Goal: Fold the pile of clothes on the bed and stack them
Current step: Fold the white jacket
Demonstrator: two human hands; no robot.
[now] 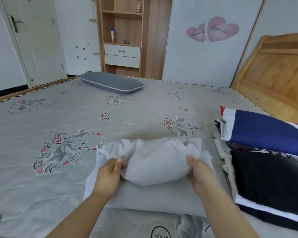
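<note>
A white garment (155,162) lies on the bed (41,126) in front of me, its lower part flat and its upper part bunched and lifted. My left hand (108,176) grips the bunched cloth at its left side. My right hand (199,172) grips it at the right side. A stack of folded clothes (265,152) sits to the right, with a navy, white and red piece on top and a black one nearer me.
A grey pillow (112,82) lies at the far side of the bed. A wooden headboard (279,69) leans at the right. Beyond the bed stand a wooden shelf unit (122,35) and a white door (36,40).
</note>
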